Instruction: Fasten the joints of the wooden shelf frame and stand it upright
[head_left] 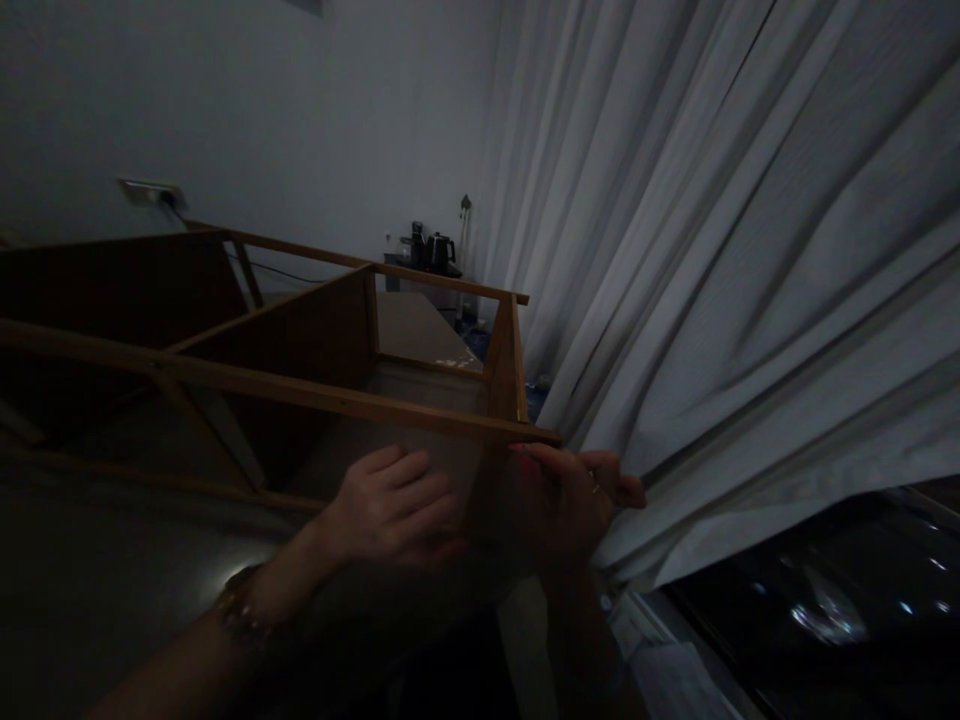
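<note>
A wooden shelf frame (315,395) lies on its side in a dim room, its open compartments facing up. My left hand (394,505) rests flat on the inner panel near the frame's right end, fingers stretched out. My right hand (574,495) is closed around the frame's near right corner, just under the front rail, with a ring on one finger. A bracelet shows on my left wrist.
A long white curtain (735,300) hangs right beside the frame's right end. At the back a small table (431,270) carries a kettle and other dark items. A wall socket (154,192) sits on the left wall. A dark window shows at the lower right.
</note>
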